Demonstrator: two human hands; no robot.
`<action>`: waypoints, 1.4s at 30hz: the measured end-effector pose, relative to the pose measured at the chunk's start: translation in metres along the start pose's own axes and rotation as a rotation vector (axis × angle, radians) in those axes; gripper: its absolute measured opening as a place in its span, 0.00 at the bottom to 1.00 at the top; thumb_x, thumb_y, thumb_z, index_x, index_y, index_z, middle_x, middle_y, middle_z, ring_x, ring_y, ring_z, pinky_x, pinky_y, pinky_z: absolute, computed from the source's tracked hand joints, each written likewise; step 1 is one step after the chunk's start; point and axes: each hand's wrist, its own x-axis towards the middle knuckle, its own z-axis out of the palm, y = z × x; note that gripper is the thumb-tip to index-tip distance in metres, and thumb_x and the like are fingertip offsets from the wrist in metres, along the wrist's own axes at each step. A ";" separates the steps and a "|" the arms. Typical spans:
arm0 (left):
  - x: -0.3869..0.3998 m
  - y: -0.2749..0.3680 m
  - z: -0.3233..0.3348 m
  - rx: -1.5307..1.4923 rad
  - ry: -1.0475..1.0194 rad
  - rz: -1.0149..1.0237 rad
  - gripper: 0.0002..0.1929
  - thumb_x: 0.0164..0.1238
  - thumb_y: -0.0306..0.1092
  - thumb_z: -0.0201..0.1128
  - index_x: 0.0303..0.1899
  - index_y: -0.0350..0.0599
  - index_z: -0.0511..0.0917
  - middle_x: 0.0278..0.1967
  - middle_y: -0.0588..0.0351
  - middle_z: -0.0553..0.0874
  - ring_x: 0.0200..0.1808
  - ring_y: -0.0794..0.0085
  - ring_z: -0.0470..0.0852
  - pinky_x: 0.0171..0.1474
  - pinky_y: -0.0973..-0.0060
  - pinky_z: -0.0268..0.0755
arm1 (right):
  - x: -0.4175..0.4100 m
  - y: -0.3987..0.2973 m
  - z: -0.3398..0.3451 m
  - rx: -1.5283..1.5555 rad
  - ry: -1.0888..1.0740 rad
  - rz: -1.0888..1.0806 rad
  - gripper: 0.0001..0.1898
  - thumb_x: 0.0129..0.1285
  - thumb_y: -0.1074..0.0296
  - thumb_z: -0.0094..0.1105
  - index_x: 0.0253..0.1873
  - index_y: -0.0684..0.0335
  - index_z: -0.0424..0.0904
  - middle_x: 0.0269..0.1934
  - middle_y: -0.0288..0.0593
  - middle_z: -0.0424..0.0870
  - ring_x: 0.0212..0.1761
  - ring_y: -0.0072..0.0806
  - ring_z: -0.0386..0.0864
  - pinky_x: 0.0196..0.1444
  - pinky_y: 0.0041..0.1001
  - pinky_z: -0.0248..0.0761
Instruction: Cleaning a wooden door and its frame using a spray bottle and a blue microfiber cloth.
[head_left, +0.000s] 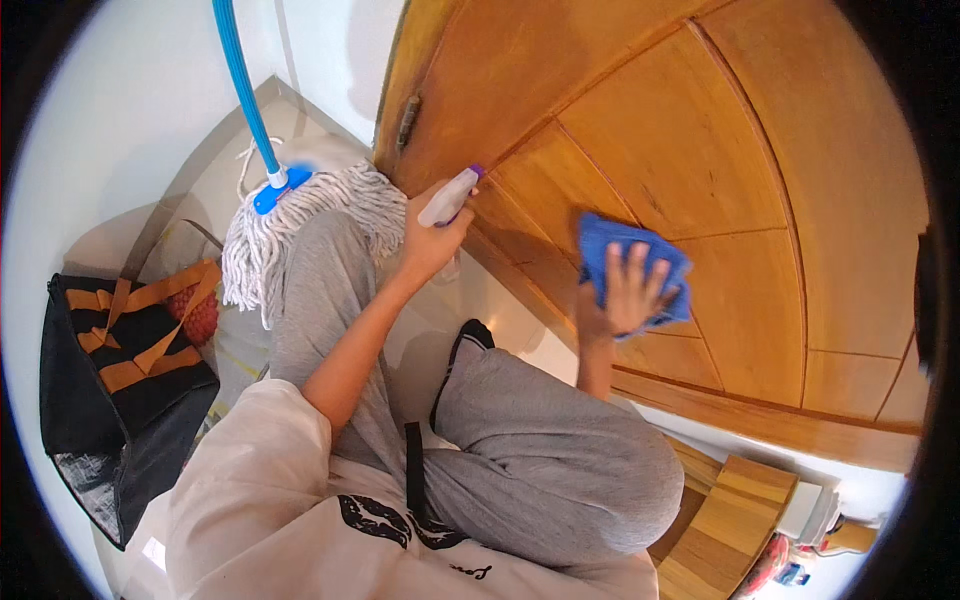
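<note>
My left hand (435, 232) is closed around a spray bottle (450, 199) with a white trigger head and a purple nozzle, which points at the wooden door (675, 172). The bottle's body is mostly hidden by the hand. Further right, my right hand (634, 292) lies with its fingers spread on a blue cloth (600, 240), pressing it flat against the door's lower panels. The hand and cloth are slightly blurred.
A string mop (251, 255) with a blue handle stands left of the door hinge. A black bag with orange straps (82, 375) lies by the left wall. My bent legs are below the door. A striped wooden piece of furniture (727, 517) is at lower right.
</note>
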 end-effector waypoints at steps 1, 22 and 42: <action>0.001 0.000 0.000 0.023 0.011 0.012 0.11 0.60 0.20 0.60 0.45 0.39 0.82 0.29 0.65 0.81 0.24 0.85 0.76 0.26 0.84 0.65 | -0.011 -0.011 0.005 -0.011 -0.084 -0.039 0.20 0.61 0.66 0.58 0.59 0.48 0.84 0.66 0.37 0.79 0.74 0.42 0.66 0.78 0.47 0.44; -0.008 0.004 0.000 -0.038 -0.114 -0.048 0.16 0.63 0.18 0.60 0.53 0.34 0.80 0.40 0.59 0.85 0.27 0.82 0.78 0.30 0.83 0.73 | 0.052 0.030 -0.058 -0.032 0.049 0.110 0.23 0.52 0.69 0.68 0.54 0.41 0.87 0.64 0.35 0.81 0.73 0.39 0.69 0.78 0.47 0.47; -0.034 0.022 0.043 0.248 -0.551 0.093 0.12 0.63 0.19 0.60 0.47 0.37 0.83 0.30 0.59 0.83 0.25 0.80 0.78 0.30 0.80 0.72 | 0.016 0.052 -0.091 -0.102 -0.015 0.130 0.25 0.52 0.77 0.64 0.55 0.44 0.87 0.65 0.34 0.80 0.73 0.37 0.69 0.75 0.44 0.55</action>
